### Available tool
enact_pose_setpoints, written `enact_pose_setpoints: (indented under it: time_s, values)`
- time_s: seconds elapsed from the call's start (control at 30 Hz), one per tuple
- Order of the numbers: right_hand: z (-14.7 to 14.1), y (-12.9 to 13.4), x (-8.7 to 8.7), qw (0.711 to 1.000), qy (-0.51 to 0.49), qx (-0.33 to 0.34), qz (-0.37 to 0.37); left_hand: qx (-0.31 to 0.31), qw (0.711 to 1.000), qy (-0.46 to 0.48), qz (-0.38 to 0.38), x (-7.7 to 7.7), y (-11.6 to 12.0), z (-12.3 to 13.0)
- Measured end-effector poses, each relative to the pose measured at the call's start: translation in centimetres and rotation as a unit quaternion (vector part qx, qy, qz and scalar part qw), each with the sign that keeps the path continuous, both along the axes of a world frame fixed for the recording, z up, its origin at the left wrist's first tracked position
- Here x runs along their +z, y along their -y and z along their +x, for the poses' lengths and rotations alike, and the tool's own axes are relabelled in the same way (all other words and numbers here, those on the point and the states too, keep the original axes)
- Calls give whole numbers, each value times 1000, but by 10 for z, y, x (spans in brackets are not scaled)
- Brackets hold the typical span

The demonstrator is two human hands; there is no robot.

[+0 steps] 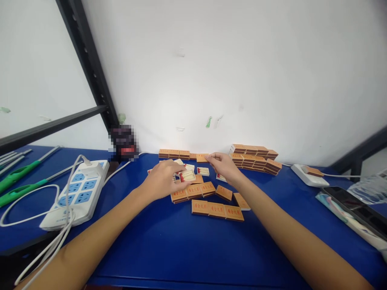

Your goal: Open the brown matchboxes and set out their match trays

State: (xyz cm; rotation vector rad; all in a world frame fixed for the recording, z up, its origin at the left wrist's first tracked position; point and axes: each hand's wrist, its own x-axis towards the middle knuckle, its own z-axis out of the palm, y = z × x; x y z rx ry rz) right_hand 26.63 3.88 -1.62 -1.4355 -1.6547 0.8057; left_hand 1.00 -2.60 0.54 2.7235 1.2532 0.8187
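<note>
My right hand [222, 164] pinches an orange matchbox [202, 158] at its right end, near the wall. To the left of that box stands a row of stacked matchboxes [173, 154]. My left hand [163, 179] is curved over several open match trays, thumb and fingers apart, beside a tray of red-tipped matches [187, 176]. Whether it touches that tray is unclear. Another tray [202, 171] lies between my hands. Closer to me are a row of matchboxes [194, 191], a single box [224, 193] and a front row [217, 209].
Stacked matchboxes [255, 159] stand at the back right. A white power strip [79, 193] with cables and green-handled tools [22, 185] are on the left. Toward the right are a white adapter [310, 175] and a black phone [341, 198]. A dark metal frame [90, 60] rises at left.
</note>
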Motion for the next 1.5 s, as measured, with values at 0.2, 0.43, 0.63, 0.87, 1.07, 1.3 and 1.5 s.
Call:
enact_pose_setpoints:
  time_s: [0.2, 0.43, 0.63, 0.87, 1.07, 1.3, 1.5]
  values:
    - [-21, -64, -9, 987, 150, -52, -29, -94, 995, -42, -1, -7, 16, 15]
    - [-37, -72, -12, 955, 266, -120, -45, -96, 992, -65, 57, -16, 14, 13]
    - [-34, -69, -8, 939, 318, -126, -21, -103, 990, -71, 63, -16, 14, 13]
    - [-35, -51, -9, 927, 362, -60, 81, -112, 989, -79, 64, -17, 16, 15]
    - [-44, -56, -9, 922, 374, -49, 92, -110, 988, -81, 67, -16, 17, 17]
    - [-1, -50, 6, 908, 400, -107, 66, -120, 987, -93, 51, -16, 18, 18]
    - [15, -41, -1, 895, 430, -116, 35, -107, 989, -92, 51, -20, 16, 16]
